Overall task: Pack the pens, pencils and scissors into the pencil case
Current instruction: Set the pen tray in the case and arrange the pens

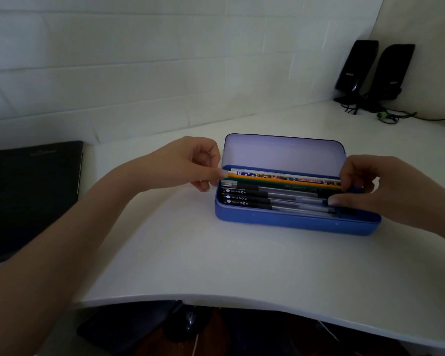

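A blue pencil case (293, 222) stands open on the white desk, its pale lid (283, 152) raised at the back. Inside lie several black gel pens (262, 199) in front and an orange pencil (280, 180), a green pencil (301, 186) and a patterned pencil (275, 175) behind them. My left hand (190, 163) pinches the left ends of the pencils at the case's left rim. My right hand (365, 183) rests on the right end of the case, fingertips on the pens and pencils. No scissors are visible.
A closed black laptop (28, 196) lies at the left of the white desk (190, 253). Two black speakers (375, 70) with cables stand in the far right corner by the wall. The desk's curved front edge runs below the case.
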A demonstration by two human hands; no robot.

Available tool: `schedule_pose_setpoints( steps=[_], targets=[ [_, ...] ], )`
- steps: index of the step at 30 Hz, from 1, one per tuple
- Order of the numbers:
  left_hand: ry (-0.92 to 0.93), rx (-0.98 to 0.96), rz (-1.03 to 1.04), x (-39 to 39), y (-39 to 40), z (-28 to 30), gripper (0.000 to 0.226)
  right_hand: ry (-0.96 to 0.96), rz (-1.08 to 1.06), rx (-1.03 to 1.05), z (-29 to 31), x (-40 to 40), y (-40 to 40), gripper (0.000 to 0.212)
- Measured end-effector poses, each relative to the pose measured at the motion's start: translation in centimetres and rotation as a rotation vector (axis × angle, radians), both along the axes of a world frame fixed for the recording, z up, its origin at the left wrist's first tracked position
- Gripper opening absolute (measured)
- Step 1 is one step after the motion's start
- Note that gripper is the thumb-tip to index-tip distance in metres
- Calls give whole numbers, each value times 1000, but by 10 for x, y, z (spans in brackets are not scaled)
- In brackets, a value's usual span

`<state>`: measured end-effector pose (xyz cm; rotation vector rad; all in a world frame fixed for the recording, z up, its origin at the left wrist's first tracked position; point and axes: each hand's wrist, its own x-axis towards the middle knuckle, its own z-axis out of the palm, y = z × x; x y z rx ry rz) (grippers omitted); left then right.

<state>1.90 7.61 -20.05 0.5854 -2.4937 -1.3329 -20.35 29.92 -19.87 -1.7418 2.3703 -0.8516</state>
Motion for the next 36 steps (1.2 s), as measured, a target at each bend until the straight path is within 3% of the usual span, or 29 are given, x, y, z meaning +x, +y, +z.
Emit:
schedule_pose_setpoints(
  steps=[6, 10, 17, 24, 31, 36],
  targets=[
    [-9, 24, -24, 0, 0, -1, 23, -23, 52, 19, -2, -2, -1, 40],
    [2, 25, -24, -1, -1, -2, 23, -51, 56, 21, -3, -8, 0, 28],
    [-19, 22, -33, -1, -2, -3, 23, -20, 47, 31, -6, -6, -1, 26],
    [-72, -77, 72, -3, 4, -5, 26, 38, -103, -7, -4, -18, 1, 23],
    [-29, -21, 178, -13, 9, -16, 30, -66, -114, 30, -9, -15, -5, 24],
    [-8, 25, 215, -17, 8, -19, 32, -185, -282, -34, -10, -20, -6, 25]
  ],
)
